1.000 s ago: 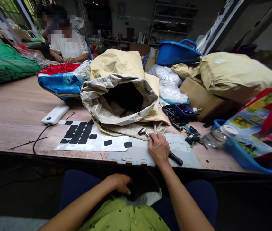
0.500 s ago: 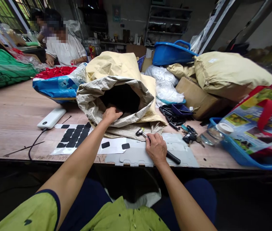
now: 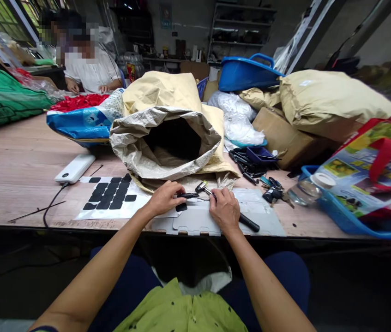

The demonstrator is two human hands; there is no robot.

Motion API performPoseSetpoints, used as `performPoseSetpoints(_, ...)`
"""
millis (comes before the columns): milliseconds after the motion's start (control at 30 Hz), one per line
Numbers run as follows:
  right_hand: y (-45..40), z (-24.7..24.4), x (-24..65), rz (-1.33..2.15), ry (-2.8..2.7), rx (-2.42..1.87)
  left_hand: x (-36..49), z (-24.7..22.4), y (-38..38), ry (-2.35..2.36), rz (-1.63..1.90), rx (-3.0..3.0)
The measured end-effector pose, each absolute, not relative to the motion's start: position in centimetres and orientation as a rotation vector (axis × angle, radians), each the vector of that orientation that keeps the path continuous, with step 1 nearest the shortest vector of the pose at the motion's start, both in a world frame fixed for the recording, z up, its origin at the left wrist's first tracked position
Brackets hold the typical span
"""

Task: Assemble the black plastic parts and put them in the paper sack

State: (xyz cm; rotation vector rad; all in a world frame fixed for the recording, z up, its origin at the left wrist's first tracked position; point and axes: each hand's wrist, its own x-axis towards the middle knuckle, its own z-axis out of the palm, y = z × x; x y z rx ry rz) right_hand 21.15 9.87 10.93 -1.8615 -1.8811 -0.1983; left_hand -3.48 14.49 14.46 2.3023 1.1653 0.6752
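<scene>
My left hand (image 3: pixel 166 198) pinches a small dark rod-like part (image 3: pixel 189 195) in front of the large open sack (image 3: pixel 136 154). My right hand (image 3: pixel 225 210) is closed around a small hammer (image 3: pixel 249 223), whose metal head points up and left, close to the tip of the dark part. Both hands are over a grey board (image 3: pixel 198 221) at the table's front edge. Beside my left hand lies a white sheet (image 3: pixel 86 213) with rows of black rounded pieces (image 3: pixel 107 196). The inside of the sack is too dark to make out.
A white power bank (image 3: pixel 75 168) with a cable lies to the left. On the right are keys (image 3: pixel 273 190), a clear jar (image 3: pixel 304 193) and a blue basket (image 3: pixel 347 221). Behind stand a blue bag of red pieces (image 3: pixel 77 122) and a seated person (image 3: pixel 93 71).
My left hand has come out of the sack's mouth toward me, now with a dark part in its fingers. My right hand has stayed on the hammer.
</scene>
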Motion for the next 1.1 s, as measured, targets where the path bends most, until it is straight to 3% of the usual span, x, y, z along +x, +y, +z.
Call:
performPoseSetpoints(167,10.0,10.7,21.3,-0.189,-1.866,-1.852,-3.2,10.9,14.3,1.198,0.762,2.282)
performPoseSetpoints(467,9.0,12.4,20.8,-0.085,-1.814,-1.788,-3.5,10.6,14.9,1.186,0.811,2.114)
performPoseSetpoints(767,5.9,13.7,17.4,0.322,-1.821,-1.566,-3.5,10.4,14.8,1.202,0.833,2.129)
performPoseSetpoints(1100,5.2,13.3,16.2,0.162,-1.889,-1.581,-3.5,10.8,14.7,1.218,0.815,2.137)
